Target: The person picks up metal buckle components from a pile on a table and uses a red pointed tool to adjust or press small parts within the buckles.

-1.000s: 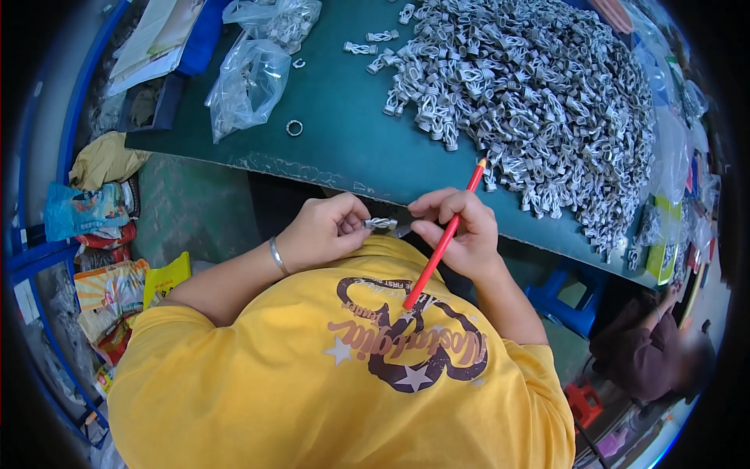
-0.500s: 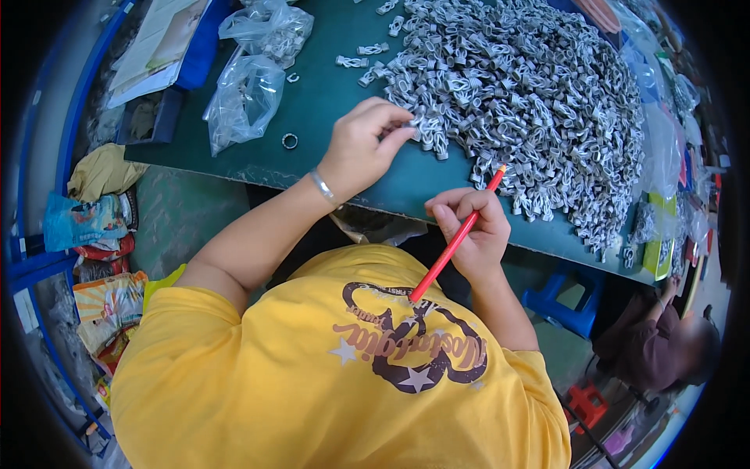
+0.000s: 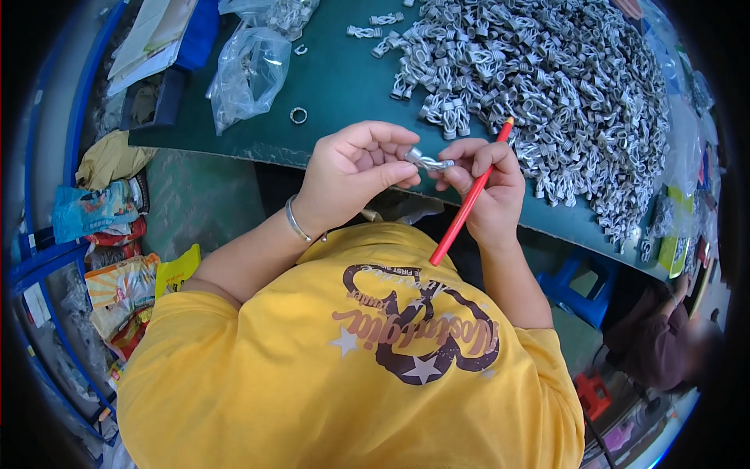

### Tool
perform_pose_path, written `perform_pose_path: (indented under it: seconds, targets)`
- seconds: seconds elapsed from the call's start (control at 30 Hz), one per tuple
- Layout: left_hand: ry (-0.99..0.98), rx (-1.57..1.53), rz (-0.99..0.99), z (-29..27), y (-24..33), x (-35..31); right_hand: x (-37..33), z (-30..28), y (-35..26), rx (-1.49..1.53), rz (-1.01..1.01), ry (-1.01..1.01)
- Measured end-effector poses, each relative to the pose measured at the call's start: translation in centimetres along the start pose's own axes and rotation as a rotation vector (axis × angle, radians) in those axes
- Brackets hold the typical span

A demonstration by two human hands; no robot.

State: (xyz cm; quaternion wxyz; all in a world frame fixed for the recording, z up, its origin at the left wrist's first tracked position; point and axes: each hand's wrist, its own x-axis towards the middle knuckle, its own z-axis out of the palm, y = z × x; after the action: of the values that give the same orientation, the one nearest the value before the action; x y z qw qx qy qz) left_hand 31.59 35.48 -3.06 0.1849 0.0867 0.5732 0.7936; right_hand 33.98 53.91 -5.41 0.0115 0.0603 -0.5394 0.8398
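A small silver metal piece with a twisted middle and ringed ends (image 3: 429, 162) is held over the table's front edge. My left hand (image 3: 348, 168) pinches one end between thumb and fingers. At the other end, the fingertips of my right hand (image 3: 498, 195) touch the piece. That hand also grips a red pencil (image 3: 467, 207), slanted with its tan tip up and its blunt end toward my shirt. Beyond both hands spreads a big heap of similar silver pieces (image 3: 539, 86), with a few lying loose at its left side.
The green table (image 3: 336, 86) carries a silver ring (image 3: 298, 116), clear plastic bags (image 3: 250, 74) and a dark box (image 3: 154, 100). Packets (image 3: 117, 285) are stacked at left. A blue stool (image 3: 578, 289) stands under the table; another person (image 3: 656, 344) is at far right.
My left hand has come back from the heap's edge with a metal piece. The right hand, still holding the pencil, has risen slightly and met that piece.
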Motion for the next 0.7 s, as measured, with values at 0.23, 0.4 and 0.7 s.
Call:
perform_pose_path:
  seconds: [0.23,0.4,0.7]
  targets:
    - [-0.056,0.231,0.173,-0.2,-0.7,-0.1,-1.1,-0.2,0.4,-0.266,-0.254,-0.048]
    - [-0.045,0.116,-0.023,-0.1,-0.9,-0.4,-1.3,0.1,0.2,-0.278,-0.345,-0.057]
    - [-0.071,0.012,-0.158,0.0,-1.5,-1.8,-1.6,0.9,0.1,-0.334,-0.359,-0.077]
